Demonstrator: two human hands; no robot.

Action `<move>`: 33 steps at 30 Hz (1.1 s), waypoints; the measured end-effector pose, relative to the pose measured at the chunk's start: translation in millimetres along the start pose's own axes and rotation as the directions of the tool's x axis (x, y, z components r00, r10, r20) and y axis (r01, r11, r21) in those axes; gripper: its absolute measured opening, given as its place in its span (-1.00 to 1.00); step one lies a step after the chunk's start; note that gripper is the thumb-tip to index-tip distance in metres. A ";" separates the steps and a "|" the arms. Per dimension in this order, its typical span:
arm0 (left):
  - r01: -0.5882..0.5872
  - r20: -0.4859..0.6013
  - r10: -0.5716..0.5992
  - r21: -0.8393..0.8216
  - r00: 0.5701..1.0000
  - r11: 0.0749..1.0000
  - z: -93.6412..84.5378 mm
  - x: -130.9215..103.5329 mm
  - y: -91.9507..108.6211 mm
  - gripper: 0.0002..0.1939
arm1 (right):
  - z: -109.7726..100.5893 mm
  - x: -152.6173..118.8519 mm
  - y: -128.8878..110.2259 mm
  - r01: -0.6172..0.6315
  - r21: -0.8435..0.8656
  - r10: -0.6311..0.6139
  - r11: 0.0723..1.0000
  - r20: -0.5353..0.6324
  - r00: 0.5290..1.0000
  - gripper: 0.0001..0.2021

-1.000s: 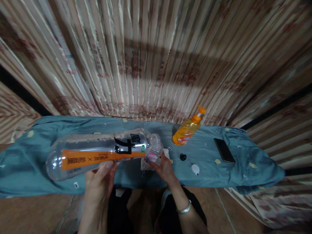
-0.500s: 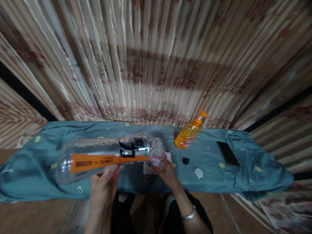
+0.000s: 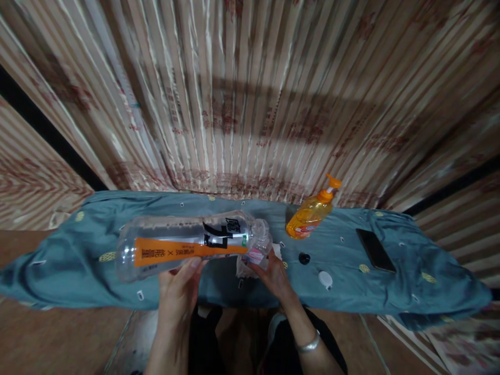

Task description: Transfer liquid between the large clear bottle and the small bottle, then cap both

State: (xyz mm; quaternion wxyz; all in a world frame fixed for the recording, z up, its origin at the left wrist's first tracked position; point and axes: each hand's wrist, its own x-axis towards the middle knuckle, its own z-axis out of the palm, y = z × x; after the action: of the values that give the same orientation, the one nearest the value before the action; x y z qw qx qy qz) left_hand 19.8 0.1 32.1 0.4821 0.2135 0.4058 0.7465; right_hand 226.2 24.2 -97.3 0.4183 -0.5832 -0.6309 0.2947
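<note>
A large clear bottle (image 3: 187, 242) with an orange and black label lies nearly level in the air above the cloth. My left hand (image 3: 182, 278) holds it from below, thumb on the label. Its mouth, at the right, meets a small clear container (image 3: 255, 255) with a pink label. My right hand (image 3: 273, 273) has its fingers wrapped round that container. Whether liquid passes between the two cannot be made out. Behind the container, a crumpled white tissue (image 3: 242, 270) rests on the cloth.
A blue-green cloth (image 3: 336, 250) covers the table. On it are an orange pump bottle (image 3: 310, 216), a small black cap (image 3: 304, 258), a round white lid (image 3: 325, 279) and a dark phone (image 3: 375, 250). A striped curtain (image 3: 250, 104) hangs behind.
The whole view has shifted, so everything sits slightly further right. The large bottle looks a little more level. Both hands keep their holds.
</note>
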 end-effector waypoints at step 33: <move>-0.001 -0.024 0.001 -0.037 1.000 0.999 -0.3 3.3 -1.2 -0.51 | -3.4 1.1 -7.6 -0.032 -0.034 0.033 0.999 0.020 0.999 -0.48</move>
State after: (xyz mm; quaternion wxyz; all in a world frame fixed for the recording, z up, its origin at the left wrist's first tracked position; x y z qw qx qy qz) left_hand 18.8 3.2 30.7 0.4807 0.1958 0.3975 0.7567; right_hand 225.5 23.9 -89.0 0.3971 -0.5973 -0.6305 0.2966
